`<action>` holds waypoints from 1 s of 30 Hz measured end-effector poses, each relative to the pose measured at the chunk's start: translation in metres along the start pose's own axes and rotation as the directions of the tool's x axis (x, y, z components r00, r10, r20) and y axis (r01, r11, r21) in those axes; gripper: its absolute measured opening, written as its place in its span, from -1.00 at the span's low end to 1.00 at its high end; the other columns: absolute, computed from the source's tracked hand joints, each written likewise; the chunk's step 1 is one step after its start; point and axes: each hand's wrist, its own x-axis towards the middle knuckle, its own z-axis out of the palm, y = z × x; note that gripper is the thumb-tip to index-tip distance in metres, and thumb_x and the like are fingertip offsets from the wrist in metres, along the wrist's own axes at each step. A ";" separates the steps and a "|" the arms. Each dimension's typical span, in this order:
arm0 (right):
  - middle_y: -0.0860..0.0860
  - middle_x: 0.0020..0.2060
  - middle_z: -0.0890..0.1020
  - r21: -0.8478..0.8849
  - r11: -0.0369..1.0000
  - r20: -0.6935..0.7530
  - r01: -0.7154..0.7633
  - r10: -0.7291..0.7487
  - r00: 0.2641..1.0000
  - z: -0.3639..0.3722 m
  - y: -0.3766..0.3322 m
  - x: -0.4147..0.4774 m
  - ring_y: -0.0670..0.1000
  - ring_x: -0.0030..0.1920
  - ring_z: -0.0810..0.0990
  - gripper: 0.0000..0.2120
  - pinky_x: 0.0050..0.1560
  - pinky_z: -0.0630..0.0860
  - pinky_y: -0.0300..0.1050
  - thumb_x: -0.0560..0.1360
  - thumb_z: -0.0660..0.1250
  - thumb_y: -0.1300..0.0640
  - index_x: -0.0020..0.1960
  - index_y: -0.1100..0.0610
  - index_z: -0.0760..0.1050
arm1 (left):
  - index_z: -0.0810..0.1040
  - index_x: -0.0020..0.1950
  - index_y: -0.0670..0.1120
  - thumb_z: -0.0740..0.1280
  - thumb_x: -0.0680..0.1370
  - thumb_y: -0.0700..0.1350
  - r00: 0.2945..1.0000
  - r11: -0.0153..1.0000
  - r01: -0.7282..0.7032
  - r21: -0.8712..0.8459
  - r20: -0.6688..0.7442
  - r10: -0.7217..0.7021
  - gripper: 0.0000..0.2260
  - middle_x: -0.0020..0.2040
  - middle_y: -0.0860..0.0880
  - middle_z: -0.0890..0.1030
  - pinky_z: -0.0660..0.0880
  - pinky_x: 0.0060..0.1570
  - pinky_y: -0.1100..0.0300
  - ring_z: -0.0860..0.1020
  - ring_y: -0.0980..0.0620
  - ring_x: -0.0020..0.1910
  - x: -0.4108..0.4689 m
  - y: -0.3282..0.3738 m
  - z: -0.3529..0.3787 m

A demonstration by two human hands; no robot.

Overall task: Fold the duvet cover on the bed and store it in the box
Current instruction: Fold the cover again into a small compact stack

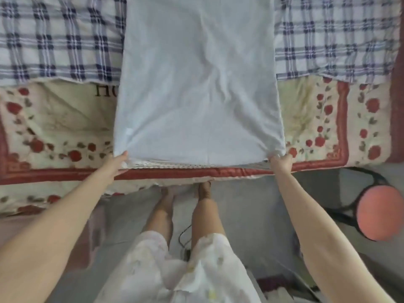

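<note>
duvet cover (196,84) lies as long folded strip across bed (328,119); left hand (119,161) and right hand (282,162) grip near corners, fingers probably tucked underneath.

Your duvet cover (199,84) is showing plain pale blue-white, no print. The sheet (54,40) under it is running white with navy and purple checks. The quilt (65,119) is showing cream with red roses, dull green leaves and a dark red border band; black lettering is peeking out beside the cover. You're wearing shorts (175,265) in white with a faint yellowish flower print. The floor (251,204) is reading grey. The stool (380,212) is showing a salmon-pink seat, black frame.
</note>
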 end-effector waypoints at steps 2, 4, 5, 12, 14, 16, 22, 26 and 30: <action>0.20 0.26 0.45 -0.064 0.995 -0.016 -0.082 0.081 0.997 0.014 0.017 0.007 0.21 0.26 0.45 -0.54 0.10 0.39 -0.03 0.52 0.28 0.26 0.38 0.27 0.24 | 0.32 0.38 -0.21 0.29 0.59 -0.11 0.995 0.996 0.040 0.085 -0.094 -0.032 -0.60 0.28 -0.07 0.45 0.41 0.07 0.21 0.46 -0.11 0.19 0.018 -0.019 0.002; 0.21 0.37 0.31 -0.241 0.956 -0.121 -0.169 0.143 0.982 0.033 0.026 0.014 0.20 0.36 0.32 -0.42 0.29 0.33 0.04 0.49 0.32 0.29 0.43 0.25 0.15 | 0.37 0.29 -0.26 0.31 0.55 -0.22 0.960 0.955 0.113 0.274 -0.277 -0.034 -0.66 0.22 -0.14 0.49 0.46 0.02 0.33 0.50 -0.22 0.06 0.034 -0.029 0.010; 0.20 0.41 0.25 -0.351 0.921 -0.178 -0.170 0.112 0.978 0.043 0.026 0.014 0.19 0.40 0.26 -0.38 0.34 0.28 0.05 0.48 0.31 0.29 0.45 0.24 0.12 | 0.32 0.33 -0.28 0.30 0.51 -0.23 0.927 0.905 0.170 0.390 -0.376 -0.013 -0.59 0.30 -0.21 0.44 0.45 0.18 0.18 0.46 -0.27 0.17 0.041 -0.032 0.018; 0.07 0.50 0.20 -0.491 0.105 0.501 0.865 -0.778 0.379 0.191 -0.021 0.012 0.17 0.52 0.09 -0.46 0.46 -0.12 0.22 0.58 0.12 -0.01 0.53 0.02 0.12 | 0.24 0.47 -0.13 0.27 0.53 -0.08 0.547 0.048 -0.536 0.843 0.304 0.780 -0.48 0.53 -0.18 0.11 -0.07 0.39 -0.24 0.04 -0.20 0.51 0.084 -0.002 0.120; 0.03 0.48 0.27 -0.359 -0.345 0.666 0.867 -0.745 -0.021 0.220 -0.066 0.030 0.16 0.48 0.22 -0.45 0.43 -0.05 0.29 0.55 0.05 -0.10 0.52 -0.04 0.12 | 0.18 0.52 -0.03 0.16 0.56 0.08 0.518 -0.092 -0.531 0.842 0.409 0.751 -0.46 0.56 -0.10 0.07 -0.09 0.35 -0.35 0.01 -0.21 0.52 0.113 0.006 0.131; -0.01 0.47 0.29 -0.373 -0.532 0.703 0.760 -0.697 -0.143 0.228 -0.116 0.086 0.13 0.46 0.28 -0.46 0.40 0.01 0.31 0.56 0.02 -0.16 0.52 -0.08 0.09 | 0.05 0.55 0.07 0.04 0.55 0.25 0.589 -0.106 -0.460 0.881 0.393 0.707 -0.40 0.57 -0.02 -0.06 -0.11 0.28 -0.46 -0.09 -0.22 0.53 0.149 -0.001 0.138; -0.01 0.56 -0.10 -0.573 0.710 -0.014 0.410 -0.509 0.861 0.153 -0.200 0.233 0.09 0.54 -0.13 -0.41 0.44 -0.21 0.33 0.60 -0.09 -0.20 0.56 -0.07 -0.15 | 0.03 0.55 0.08 -0.06 0.48 0.36 0.601 -0.133 -0.416 0.899 0.382 0.702 -0.30 0.57 -0.07 -0.12 -0.34 0.28 -0.38 -0.23 -0.19 0.51 0.172 -0.034 0.145; 0.10 0.55 0.02 -0.699 0.222 0.197 0.680 -0.855 0.480 0.175 -0.218 0.201 0.14 0.54 -0.02 -0.40 0.46 -0.27 0.15 0.58 0.00 -0.06 0.56 0.11 -0.02 | 0.27 0.46 -0.05 -0.05 0.54 0.28 0.460 -0.184 -0.520 0.834 0.455 0.763 -0.38 0.50 -0.20 0.17 -0.20 0.37 -0.30 0.06 -0.29 0.49 0.156 0.022 0.165; 0.02 0.48 0.28 -0.428 -0.470 0.663 0.772 -0.744 -0.085 0.226 -0.265 0.170 0.13 0.47 0.24 -0.45 0.45 -0.11 0.20 0.55 0.04 -0.10 0.51 0.02 0.20 | 0.28 0.48 -0.01 0.08 0.46 0.20 0.345 -0.235 -0.537 0.810 0.465 0.815 -0.38 0.55 -0.05 0.11 -0.32 0.35 -0.26 0.03 -0.25 0.51 0.195 0.146 0.205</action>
